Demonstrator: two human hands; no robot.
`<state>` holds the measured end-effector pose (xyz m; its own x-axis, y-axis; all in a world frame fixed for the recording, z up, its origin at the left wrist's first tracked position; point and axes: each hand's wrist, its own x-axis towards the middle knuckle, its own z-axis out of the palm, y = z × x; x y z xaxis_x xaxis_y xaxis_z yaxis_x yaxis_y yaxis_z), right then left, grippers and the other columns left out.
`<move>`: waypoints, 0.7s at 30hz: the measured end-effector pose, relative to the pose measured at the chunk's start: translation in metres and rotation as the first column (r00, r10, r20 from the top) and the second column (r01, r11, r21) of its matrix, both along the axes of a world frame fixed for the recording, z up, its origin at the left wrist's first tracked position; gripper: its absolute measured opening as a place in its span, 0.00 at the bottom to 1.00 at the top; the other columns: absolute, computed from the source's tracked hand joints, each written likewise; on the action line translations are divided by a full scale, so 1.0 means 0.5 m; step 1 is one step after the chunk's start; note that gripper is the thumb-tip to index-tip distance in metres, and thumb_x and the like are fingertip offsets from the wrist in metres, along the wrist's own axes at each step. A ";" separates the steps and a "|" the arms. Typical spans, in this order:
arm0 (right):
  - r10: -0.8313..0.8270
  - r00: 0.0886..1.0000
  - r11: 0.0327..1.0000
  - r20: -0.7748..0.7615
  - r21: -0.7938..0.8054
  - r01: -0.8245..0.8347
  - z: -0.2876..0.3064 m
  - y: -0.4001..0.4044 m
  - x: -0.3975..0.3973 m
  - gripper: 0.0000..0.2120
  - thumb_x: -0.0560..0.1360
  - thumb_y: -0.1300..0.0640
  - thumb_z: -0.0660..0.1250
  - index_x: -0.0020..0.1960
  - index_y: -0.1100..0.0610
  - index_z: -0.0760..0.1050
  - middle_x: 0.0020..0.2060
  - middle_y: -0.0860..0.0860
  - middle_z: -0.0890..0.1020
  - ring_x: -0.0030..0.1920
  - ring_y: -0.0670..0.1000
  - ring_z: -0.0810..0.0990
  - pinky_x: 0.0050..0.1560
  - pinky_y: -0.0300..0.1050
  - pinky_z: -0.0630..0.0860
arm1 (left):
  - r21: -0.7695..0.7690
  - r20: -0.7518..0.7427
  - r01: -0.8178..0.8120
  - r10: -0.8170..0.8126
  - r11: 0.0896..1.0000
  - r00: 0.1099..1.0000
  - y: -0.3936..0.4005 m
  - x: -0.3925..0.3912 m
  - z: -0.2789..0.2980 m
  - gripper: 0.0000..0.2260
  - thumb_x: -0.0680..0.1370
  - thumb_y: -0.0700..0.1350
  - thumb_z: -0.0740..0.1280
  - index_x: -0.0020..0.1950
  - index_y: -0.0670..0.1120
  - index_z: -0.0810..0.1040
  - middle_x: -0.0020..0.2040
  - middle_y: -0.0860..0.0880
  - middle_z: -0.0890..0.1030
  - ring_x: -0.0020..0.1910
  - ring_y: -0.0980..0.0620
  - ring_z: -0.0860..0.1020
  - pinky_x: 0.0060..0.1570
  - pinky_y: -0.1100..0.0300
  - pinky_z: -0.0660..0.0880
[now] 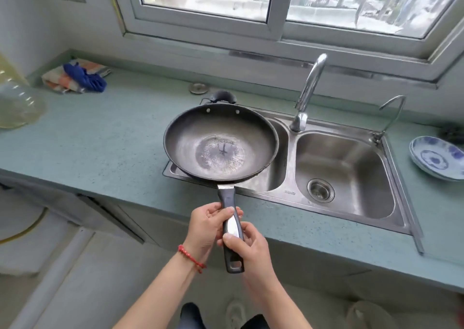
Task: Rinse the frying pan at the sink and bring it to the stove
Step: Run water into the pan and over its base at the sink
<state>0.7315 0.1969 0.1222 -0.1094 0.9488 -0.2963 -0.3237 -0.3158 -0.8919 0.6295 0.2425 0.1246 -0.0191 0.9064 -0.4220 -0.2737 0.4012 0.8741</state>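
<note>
- Frying pan (221, 141) was held level over the left basin of the double stainless sink (349, 167), its rim overlapping the counter edge; a shallow pool of water lay in its centre.
- Left hand (207, 224) was wrapped around the upper part of the pan handle (232, 230); red cord bracelet (192, 258) on that wrist.
- Right hand (247, 247) gripped the handle lower down, thumb on top.
- Gooseneck faucet (310, 90) stood behind the basins, no water seen running.
- Blue-and-white plates (438, 157) were stacked on the counter, right of the sink.

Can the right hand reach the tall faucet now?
Probably not yet: the right hand grips the frying pan handle together with the left hand. Once it lets go, nothing blocks the tall faucet.
</note>
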 end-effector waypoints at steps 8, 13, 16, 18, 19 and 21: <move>-0.055 0.998 0.995 -0.027 -0.087 0.053 -0.024 0.079 0.031 0.12 0.63 0.61 0.68 0.46 0.62 0.74 0.31 0.51 0.84 0.34 0.48 0.83 0.36 0.35 0.77 | -0.045 -0.008 0.043 -0.044 0.998 0.999 0.084 0.035 -0.022 0.08 0.73 0.35 0.66 0.35 0.42 0.82 0.34 0.45 0.85 0.29 0.46 0.81 0.25 0.61 0.74; -0.098 0.995 0.987 -0.018 -0.126 0.095 -0.042 0.116 0.010 0.12 0.63 0.61 0.68 0.46 0.62 0.74 0.32 0.51 0.85 0.36 0.50 0.83 0.38 0.38 0.78 | -0.091 -0.042 0.099 -0.103 0.991 0.994 0.129 0.019 -0.047 0.07 0.73 0.36 0.66 0.36 0.41 0.81 0.33 0.46 0.85 0.27 0.48 0.81 0.25 0.64 0.70; -0.118 0.993 0.983 -0.016 -0.147 0.114 -0.044 0.121 0.000 0.13 0.63 0.61 0.68 0.47 0.62 0.75 0.34 0.52 0.85 0.36 0.50 0.83 0.38 0.37 0.78 | -0.112 -0.049 0.142 -0.148 0.984 0.988 0.143 0.010 -0.057 0.05 0.73 0.37 0.66 0.40 0.37 0.80 0.33 0.47 0.85 0.28 0.48 0.81 0.26 0.64 0.71; -0.118 0.993 0.981 -0.014 -0.154 0.115 -0.041 0.121 0.000 0.13 0.64 0.61 0.68 0.48 0.63 0.75 0.35 0.53 0.85 0.37 0.50 0.84 0.38 0.37 0.78 | -0.111 -0.050 0.158 -0.164 0.981 0.985 0.146 0.008 -0.062 0.06 0.73 0.37 0.67 0.43 0.33 0.78 0.33 0.47 0.85 0.28 0.48 0.81 0.24 0.63 0.72; -0.120 0.993 0.980 -0.016 -0.160 0.116 -0.040 0.120 0.001 0.14 0.63 0.61 0.68 0.48 0.64 0.75 0.35 0.53 0.85 0.37 0.50 0.84 0.38 0.36 0.77 | -0.112 -0.044 0.163 -0.169 0.980 0.985 0.146 0.008 -0.064 0.07 0.73 0.36 0.67 0.44 0.31 0.77 0.34 0.47 0.85 0.29 0.48 0.81 0.23 0.63 0.72; -0.126 0.992 0.978 -0.019 -0.171 0.121 -0.035 0.115 0.004 0.16 0.63 0.61 0.68 0.49 0.65 0.74 0.35 0.54 0.85 0.36 0.49 0.83 0.37 0.36 0.77 | -0.115 -0.018 0.171 -0.174 0.978 0.985 0.144 0.009 -0.065 0.06 0.73 0.36 0.67 0.44 0.32 0.77 0.34 0.46 0.85 0.29 0.48 0.81 0.20 0.64 0.71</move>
<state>0.7337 0.2546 0.1046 -0.0054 0.8921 -0.4519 -0.3953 -0.4170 -0.8184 0.6339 0.3145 0.0924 0.1205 0.8436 -0.5232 -0.1678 0.5368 0.8269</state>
